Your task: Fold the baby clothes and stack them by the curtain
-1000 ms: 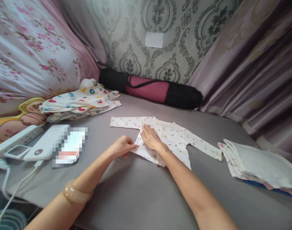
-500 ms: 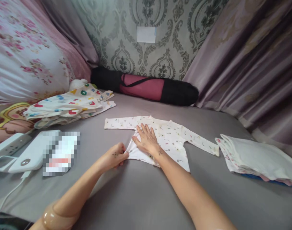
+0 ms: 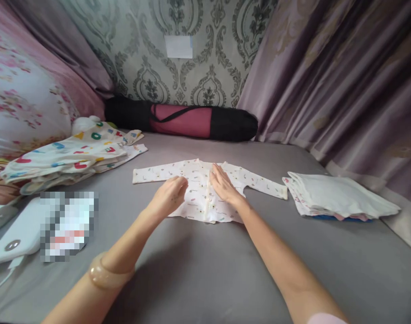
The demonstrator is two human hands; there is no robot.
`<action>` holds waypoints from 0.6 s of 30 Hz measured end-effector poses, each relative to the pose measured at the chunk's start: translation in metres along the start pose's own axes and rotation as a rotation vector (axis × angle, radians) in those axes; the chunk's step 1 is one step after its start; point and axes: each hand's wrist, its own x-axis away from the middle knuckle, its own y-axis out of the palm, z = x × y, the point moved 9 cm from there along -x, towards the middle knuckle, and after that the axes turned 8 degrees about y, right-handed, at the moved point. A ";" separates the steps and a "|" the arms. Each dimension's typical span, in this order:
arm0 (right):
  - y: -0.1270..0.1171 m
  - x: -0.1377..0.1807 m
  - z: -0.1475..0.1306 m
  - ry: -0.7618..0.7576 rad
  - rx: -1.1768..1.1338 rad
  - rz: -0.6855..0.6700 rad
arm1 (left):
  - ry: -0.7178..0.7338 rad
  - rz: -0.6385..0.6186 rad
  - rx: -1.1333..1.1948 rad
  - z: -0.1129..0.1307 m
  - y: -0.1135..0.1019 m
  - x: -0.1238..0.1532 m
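A small white long-sleeved baby shirt (image 3: 195, 198) with a tiny scattered print lies spread flat on the grey sheet, its sleeves out to both sides. Over its left side, near the underarm, is my left hand (image 3: 170, 194). Its fingers are curled in, and the fingertips are mostly hidden behind the hand. The cloth around it lies flat. My right hand (image 3: 224, 185) rests palm down on the shirt's right front, just beside the centre edge, with fingers stretched out. Part of the shirt's right side is hidden beneath this hand and wrist.
Folded pale clothes (image 3: 340, 195) lie at the right. Clothes with a colourful letter print (image 3: 70, 150) are at the left. Nearer are a white power bank (image 3: 26, 234) with a cable and a blurred-out item (image 3: 70, 227). A black and maroon long bag (image 3: 181, 120) lies along the wall.
My left hand has let go of the shirt's lower left corner and moved up over the shirt. My right hand has shifted from the left front to the right front. The view has turned right.
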 end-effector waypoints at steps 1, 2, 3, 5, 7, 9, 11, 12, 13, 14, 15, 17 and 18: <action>-0.002 0.005 0.008 0.016 0.040 0.010 | 0.073 0.023 0.012 0.010 0.009 -0.007; -0.003 0.011 0.013 0.018 0.086 0.018 | 0.130 0.035 0.015 0.019 0.020 -0.013; -0.001 0.017 0.016 0.010 0.137 0.026 | 0.167 0.039 0.003 0.026 0.032 -0.017; 0.007 0.026 0.019 -0.017 0.243 0.039 | 0.177 0.021 -0.069 0.034 0.055 -0.021; 0.017 0.033 0.019 -0.038 0.342 0.046 | 0.123 -0.032 -0.172 0.033 0.076 -0.019; 0.027 0.037 0.019 -0.052 0.412 0.050 | 0.071 -0.107 -0.253 0.029 0.092 -0.014; 0.032 0.039 0.020 -0.055 0.446 0.063 | 0.059 -0.166 -0.301 0.025 0.101 -0.010; 0.034 0.039 0.020 -0.056 0.453 0.071 | 0.060 -0.183 -0.317 0.024 0.103 -0.008; 0.034 0.039 0.020 -0.056 0.456 0.078 | 0.061 -0.193 -0.330 0.023 0.104 -0.007; 0.034 0.038 0.021 -0.055 0.458 0.081 | 0.060 -0.200 -0.339 0.022 0.103 -0.007; 0.034 0.038 0.021 -0.054 0.458 0.084 | 0.057 -0.205 -0.345 0.022 0.103 -0.008; 0.034 0.038 0.022 -0.055 0.454 0.085 | 0.053 -0.221 -0.341 0.021 0.102 -0.008; 0.034 0.038 0.022 -0.058 0.449 0.085 | 0.052 -0.226 -0.334 0.022 0.102 -0.009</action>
